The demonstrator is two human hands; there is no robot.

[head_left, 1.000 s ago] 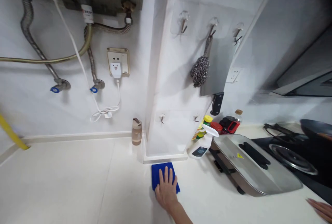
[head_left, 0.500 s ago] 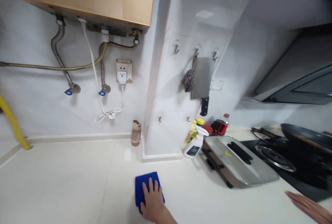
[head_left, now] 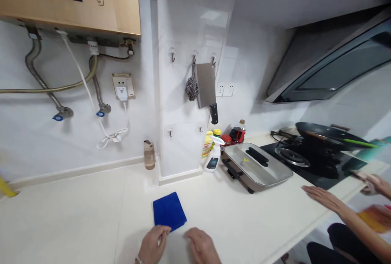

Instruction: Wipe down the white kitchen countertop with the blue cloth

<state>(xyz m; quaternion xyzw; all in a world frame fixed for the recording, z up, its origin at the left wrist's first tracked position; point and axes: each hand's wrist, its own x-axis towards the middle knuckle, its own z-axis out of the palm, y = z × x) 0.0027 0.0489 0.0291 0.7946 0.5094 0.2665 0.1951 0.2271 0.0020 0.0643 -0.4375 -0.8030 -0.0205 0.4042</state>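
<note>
There we had it, bottom centre of the frame: the cloth point(head_left: 169, 210) lay on the counter point(head_left: 76, 219), a neat blue square, flat and slightly turned, with its near edge facing both hands. The laying flat, we judged, was done: sides fairly straight, no big crumple, though we couldn't count any layers. The near edge was where things looked unfinished! The left hand point(head_left: 152, 244) was right there, fingers curled toward the thumb, tips at the cloth's lowest corner; whether they pinched the fabric or merely touched it, we couldn't tell. Just beside the lower right corner came the right hand point(head_left: 203, 245), fingers bent inward and seemingly off the cloth, with nothing visible in its grasp, its palm hidden from us. So the cloth was down and spread, not lifted, and the handling of that edge was, to our eye, midway. Centre frame, the spray bottle point(head_left: 211, 160) stood upright near the pan point(head_left: 259, 166), with neither hand on it. Over at right, a co-worker's hand point(head_left: 320, 196) rested on the counter, fingers out straight, well apart from the cloth.
</note>
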